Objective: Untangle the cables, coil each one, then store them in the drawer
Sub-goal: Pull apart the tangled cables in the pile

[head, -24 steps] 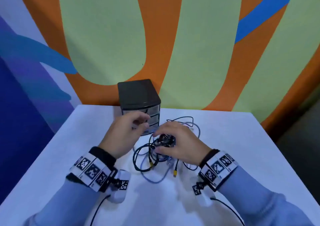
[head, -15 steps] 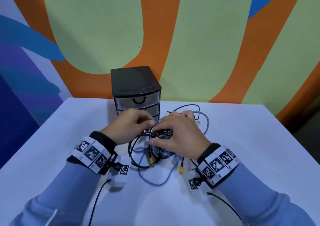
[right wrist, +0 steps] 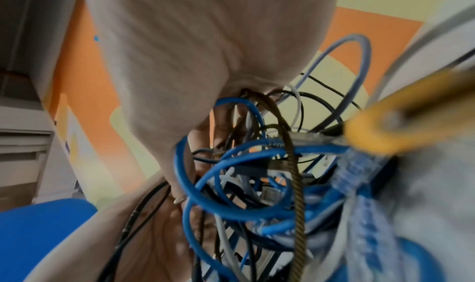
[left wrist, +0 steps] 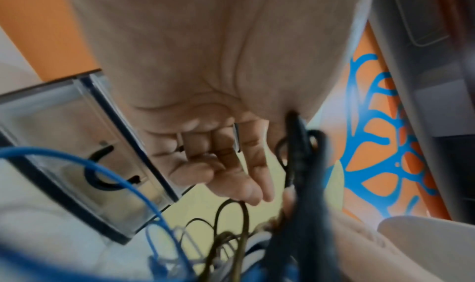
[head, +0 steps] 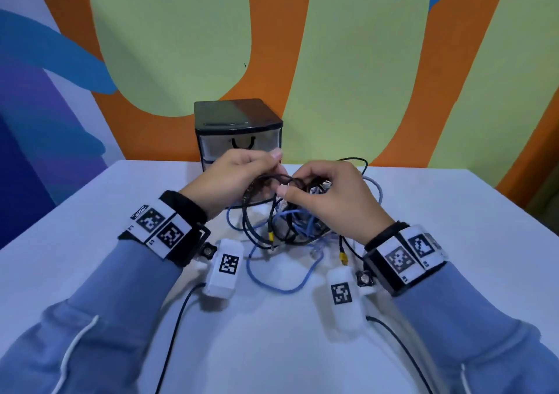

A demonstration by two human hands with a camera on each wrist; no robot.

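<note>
head: untangle step, nothing coiled; left hand [head: 239,179] and right hand [head: 329,194] both pinch black cable [head: 281,179], lifted off tangle [head: 290,227] on table [head: 453,227]; drawer unit [head: 239,135] behind, shut.
left wrist: fingers curled round black cable [left wrist: 298,144].
right wrist: tangle [right wrist: 257,174] just under palm; grip hidden.
next: likely draw black cable free.
</note>
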